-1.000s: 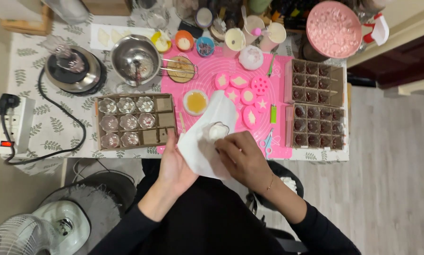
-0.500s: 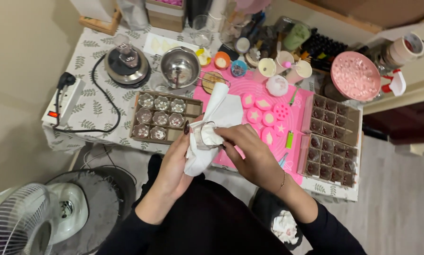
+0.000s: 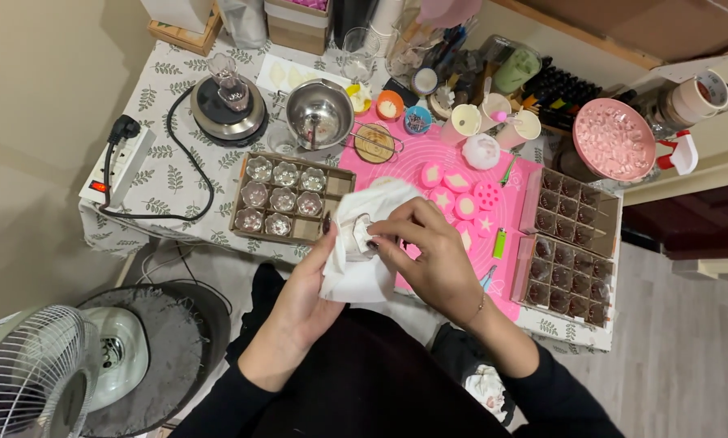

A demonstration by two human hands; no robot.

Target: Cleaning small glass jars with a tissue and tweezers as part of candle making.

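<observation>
**White cloth, small clear cup being held in both hands**

Fingertips of right hand (image 3: 437, 259) are curling shut, pinching a small clear cup (image 3: 362, 234) thru the white cloth (image 3: 357, 251); which way the cup's mouth is facing, can't tell, it's mostly wrapped. Left hand (image 3: 309, 288) is cupping the cloth from below, fingers closed round it. Cloth is running long-axis from the table's near edge down toward the person's lap, hanging just off the table.

Just beyond the hands, a brown divided tray (image 3: 293, 197) is sitting w/ clear flower-shaped cups in its left nine cells; right-hand cells look bare. Pink mat (image 3: 510, 191) is carrying pink moulded shapes (image 3: 456, 197). To the right, two dark divided trays (image 3: 571, 235) are holding dark cups, lying at the table's right edge. Steel bowl (image 3: 319, 113) is standing behind the brown tray, contents unclear. Pink round dish (image 3: 614, 138) is holding clear pieces.

Table is crowded; free room is only in front of it, over the lap. Fan (image 3: 32, 377) is standing on the floor at lower left.
</observation>
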